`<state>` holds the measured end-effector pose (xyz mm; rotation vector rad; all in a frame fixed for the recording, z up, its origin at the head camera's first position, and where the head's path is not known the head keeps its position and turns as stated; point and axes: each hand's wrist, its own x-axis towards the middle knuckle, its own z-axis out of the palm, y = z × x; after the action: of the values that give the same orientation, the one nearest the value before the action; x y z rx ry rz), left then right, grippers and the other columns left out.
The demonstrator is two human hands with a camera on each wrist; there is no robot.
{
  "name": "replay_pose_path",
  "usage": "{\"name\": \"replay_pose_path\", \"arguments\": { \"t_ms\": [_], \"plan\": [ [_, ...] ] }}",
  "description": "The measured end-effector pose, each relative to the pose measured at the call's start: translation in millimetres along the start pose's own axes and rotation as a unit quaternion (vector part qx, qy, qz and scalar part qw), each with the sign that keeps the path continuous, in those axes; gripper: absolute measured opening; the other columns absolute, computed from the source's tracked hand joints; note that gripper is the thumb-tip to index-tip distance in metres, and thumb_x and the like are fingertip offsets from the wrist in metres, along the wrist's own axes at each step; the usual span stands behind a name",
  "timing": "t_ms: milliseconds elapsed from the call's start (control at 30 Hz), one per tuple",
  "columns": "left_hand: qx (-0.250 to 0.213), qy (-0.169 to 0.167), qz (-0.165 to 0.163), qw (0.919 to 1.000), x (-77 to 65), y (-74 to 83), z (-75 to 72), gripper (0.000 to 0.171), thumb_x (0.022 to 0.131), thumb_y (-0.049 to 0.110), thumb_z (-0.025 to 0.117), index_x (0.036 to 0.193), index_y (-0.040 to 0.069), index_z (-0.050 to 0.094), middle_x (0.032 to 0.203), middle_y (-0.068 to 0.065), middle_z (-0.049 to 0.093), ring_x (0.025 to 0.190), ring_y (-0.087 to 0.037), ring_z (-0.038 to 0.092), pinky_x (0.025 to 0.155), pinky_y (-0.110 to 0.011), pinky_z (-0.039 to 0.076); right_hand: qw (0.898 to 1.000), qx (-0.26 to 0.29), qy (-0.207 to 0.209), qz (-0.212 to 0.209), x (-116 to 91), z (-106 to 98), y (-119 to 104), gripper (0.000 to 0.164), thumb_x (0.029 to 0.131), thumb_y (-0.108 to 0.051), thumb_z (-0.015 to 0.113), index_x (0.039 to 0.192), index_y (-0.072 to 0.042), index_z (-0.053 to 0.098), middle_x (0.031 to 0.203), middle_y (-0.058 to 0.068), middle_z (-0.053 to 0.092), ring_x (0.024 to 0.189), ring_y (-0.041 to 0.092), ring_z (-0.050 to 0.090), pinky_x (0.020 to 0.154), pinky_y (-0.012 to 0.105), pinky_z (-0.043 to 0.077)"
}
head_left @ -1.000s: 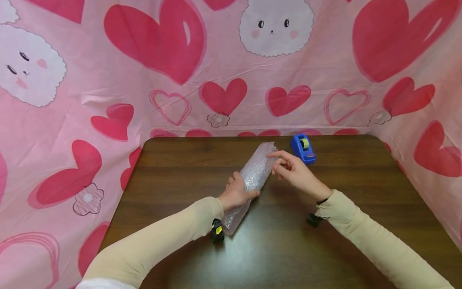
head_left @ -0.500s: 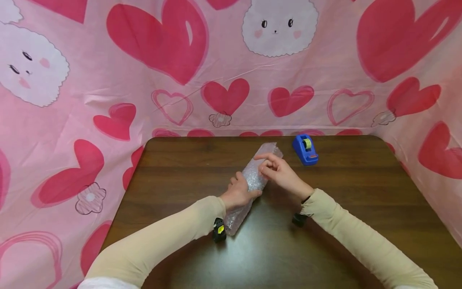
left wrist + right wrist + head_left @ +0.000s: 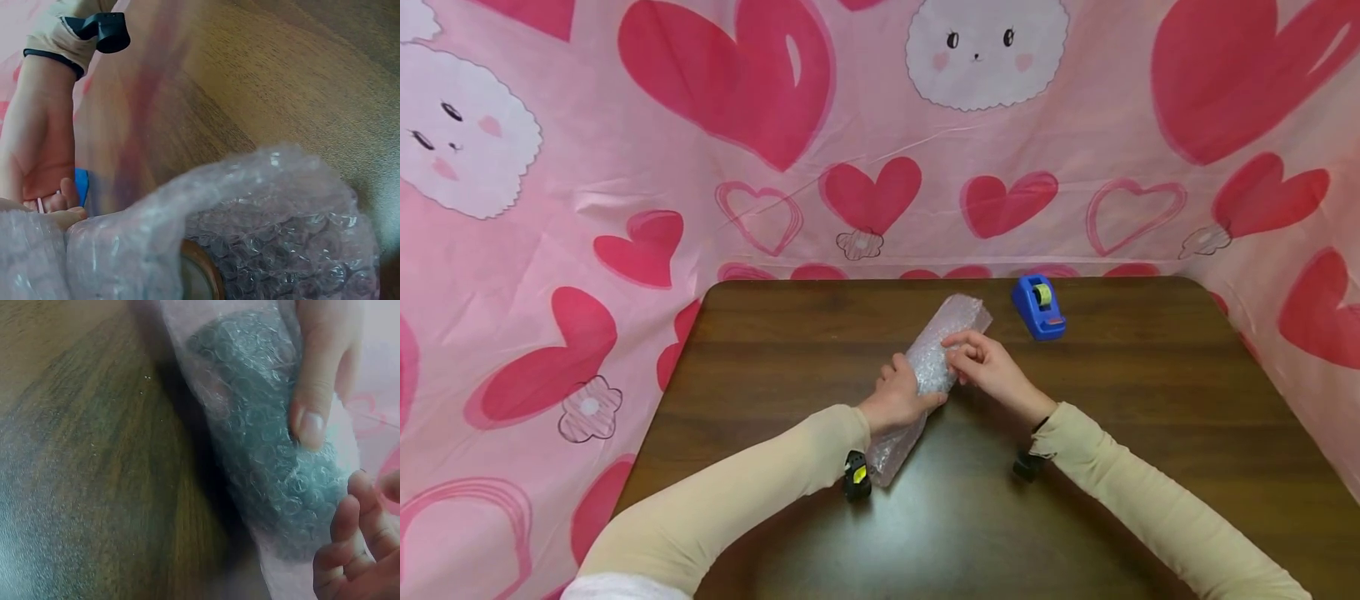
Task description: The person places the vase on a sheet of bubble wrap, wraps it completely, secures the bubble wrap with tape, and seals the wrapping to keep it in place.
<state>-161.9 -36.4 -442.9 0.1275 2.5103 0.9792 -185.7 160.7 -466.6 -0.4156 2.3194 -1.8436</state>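
Note:
A roll of bubble wrap lies slantwise on the brown table, around a greenish object. At its near end, in the left wrist view, a round brown rim shows inside the wrap. My left hand grips the roll about its middle, thumb on the near right side. Beside it my right hand is at the roll's right side, fingers loosely bent and fingertips right at the plastic. The right wrist view has these bent fingers close below the left thumb.
A blue tape dispenser with a yellowish roll stands at the back right of the table. A pink cloth with red hearts hangs behind the table and along both sides.
My right hand has moved left and nearer along the roll, from its far right end to beside my left hand. The left hand keeps its grip, and the roll stays in place.

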Motion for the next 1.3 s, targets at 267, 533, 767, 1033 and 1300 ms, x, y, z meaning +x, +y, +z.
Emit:
{"name": "replay_pose_path", "arguments": {
  "t_ms": [267, 533, 767, 1033, 1300],
  "plan": [
    [0.005, -0.002, 0.002, 1.0, 0.2, 1.8, -0.5, 0.085, 0.095, 0.042, 0.075, 0.144, -0.007, 0.025, 0.137, -0.035, 0.039, 0.127, -0.05, 0.046, 0.107, -0.058, 0.043, 0.995, -0.081, 0.043, 0.037, 4.3, 5.7, 0.0, 0.022, 0.101, -0.017, 0.069, 0.112, 0.002, 0.065, 0.065, 0.002, 0.062, 0.057, 0.012, 0.054, 0.056, 0.025, 0.047],
    [-0.003, -0.007, 0.009, 0.9999, 0.3, 3.9, -1.8, 0.084, 0.096, 0.042, 0.074, 0.143, -0.008, 0.026, 0.135, -0.035, 0.039, 0.126, -0.049, 0.046, 0.106, -0.058, 0.043, 0.982, -0.158, 0.069, 0.071, 7.4, 8.1, -5.3, 0.028, 0.098, -0.025, 0.074, 0.104, -0.002, 0.059, 0.061, 0.0, 0.06, 0.056, 0.013, 0.053, 0.056, 0.027, 0.044],
    [0.003, -0.003, 0.011, 0.9999, 1.2, 0.8, -0.8, 0.087, 0.095, 0.041, 0.075, 0.144, -0.01, 0.024, 0.136, -0.036, 0.04, 0.126, -0.051, 0.046, 0.107, -0.057, 0.042, 0.973, -0.194, 0.076, 0.096, 5.1, 8.0, -6.3, 0.032, 0.097, -0.03, 0.074, 0.095, -0.004, 0.056, 0.068, 0.002, 0.056, 0.061, 0.014, 0.051, 0.058, 0.028, 0.041],
    [-0.005, -0.002, 0.014, 0.9999, 1.7, 0.2, 1.0, 0.085, 0.095, 0.042, 0.075, 0.143, -0.009, 0.025, 0.133, -0.035, 0.041, 0.124, -0.05, 0.047, 0.106, -0.058, 0.043, 0.987, -0.111, 0.045, 0.109, -6.4, -0.2, -4.9, 0.021, 0.1, -0.014, 0.071, 0.098, 0.004, 0.06, 0.069, 0.003, 0.063, 0.063, 0.013, 0.057, 0.061, 0.027, 0.05],
    [-0.011, -0.013, 0.002, 0.9999, 2.1, -2.0, -0.3, 0.086, 0.096, 0.043, 0.073, 0.146, -0.007, 0.023, 0.137, -0.033, 0.039, 0.126, -0.049, 0.046, 0.107, -0.059, 0.042, 0.985, 0.028, 0.002, 0.172, -14.0, -2.0, -1.6, 0.018, 0.102, -0.005, 0.064, 0.107, 0.012, 0.062, 0.08, 0.005, 0.068, 0.069, 0.01, 0.061, 0.067, 0.023, 0.056]
  ]
}}
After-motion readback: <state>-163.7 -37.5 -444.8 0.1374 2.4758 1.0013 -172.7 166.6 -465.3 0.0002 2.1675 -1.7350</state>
